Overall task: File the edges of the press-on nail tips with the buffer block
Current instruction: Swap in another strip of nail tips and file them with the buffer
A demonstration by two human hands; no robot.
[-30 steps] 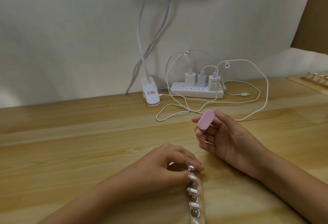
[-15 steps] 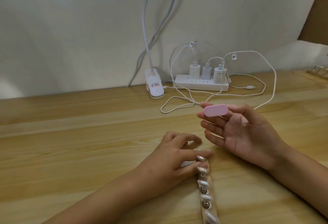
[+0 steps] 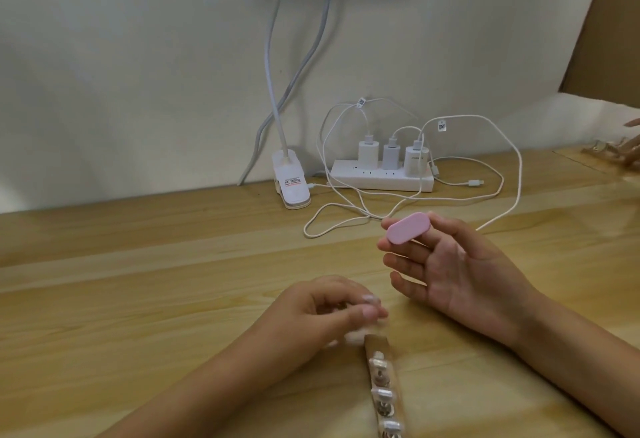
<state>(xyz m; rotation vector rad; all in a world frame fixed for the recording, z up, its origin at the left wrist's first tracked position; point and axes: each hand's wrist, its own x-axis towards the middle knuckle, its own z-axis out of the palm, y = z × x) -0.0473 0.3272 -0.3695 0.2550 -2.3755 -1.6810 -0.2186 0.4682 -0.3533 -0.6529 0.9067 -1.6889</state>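
Observation:
My right hand (image 3: pixel 460 274) hovers above the desk, palm toward me, and pinches a pink oval buffer block (image 3: pixel 408 232) between thumb and forefinger. My left hand (image 3: pixel 322 316) is lower and to the left, blurred, at the top end of a brown strip (image 3: pixel 375 342) that lies on the desk. Its fingertips are pinched together, with a small pale nail tip (image 3: pixel 355 335) showing as a blur just under them. Several silvery press-on nail tips (image 3: pixel 381 394) sit in a row along the strip, which runs off the bottom edge.
A white power strip (image 3: pixel 381 179) with three chargers and loose white cables (image 3: pixel 502 195) lies at the back of the wooden desk (image 3: pixel 138 281). A lamp clip (image 3: pixel 291 184) stands to its left. Another person's fingers (image 3: pixel 633 153) show at the far right.
My left hand has drawn back left off the strip's top end, which now shows bare. The right hand has tilted the buffer block slightly and stayed in place.

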